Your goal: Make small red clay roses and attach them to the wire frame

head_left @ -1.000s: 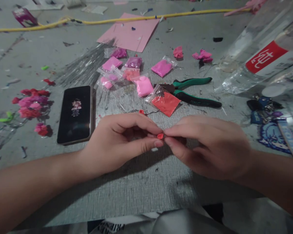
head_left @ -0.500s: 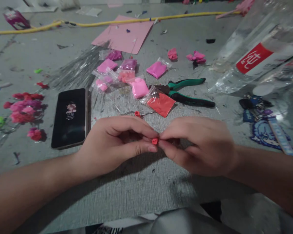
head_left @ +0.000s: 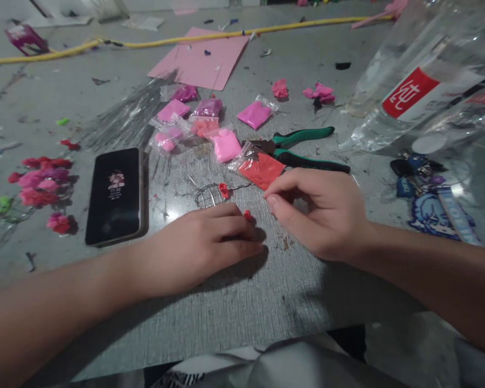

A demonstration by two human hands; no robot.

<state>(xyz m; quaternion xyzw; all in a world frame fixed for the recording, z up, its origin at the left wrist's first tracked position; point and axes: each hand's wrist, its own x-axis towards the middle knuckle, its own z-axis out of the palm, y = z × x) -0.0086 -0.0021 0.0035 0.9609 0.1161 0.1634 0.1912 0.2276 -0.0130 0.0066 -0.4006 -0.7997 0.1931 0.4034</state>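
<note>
My left hand (head_left: 210, 240) lies palm down, low over the table, its fingers closed round a small red clay piece (head_left: 247, 215) that shows at the fingertips. My right hand (head_left: 321, 213) is raised beside the red clay packet (head_left: 261, 170), thumb and forefinger pinched; whatever is between them is too small to make out. A small red clay flower (head_left: 223, 190) rests by a twisted wire loop (head_left: 205, 196) just beyond my left hand. Behind it are bags of pink and purple clay (head_left: 227, 144) and green-handled pliers (head_left: 303, 137), partly behind my right hand.
A phone (head_left: 113, 196) lies left of my left hand, with clay flowers (head_left: 44, 180) farther left. Thin wires (head_left: 121, 116) fan out behind the phone. Plastic bottles (head_left: 408, 97) and keychains (head_left: 432, 199) are at the right. A yellow cable (head_left: 153, 41) crosses the back.
My hands have moved apart. The left has turned palm down and lowered with the red piece; the right has lifted away toward the red packet. The wire loop is uncovered.
</note>
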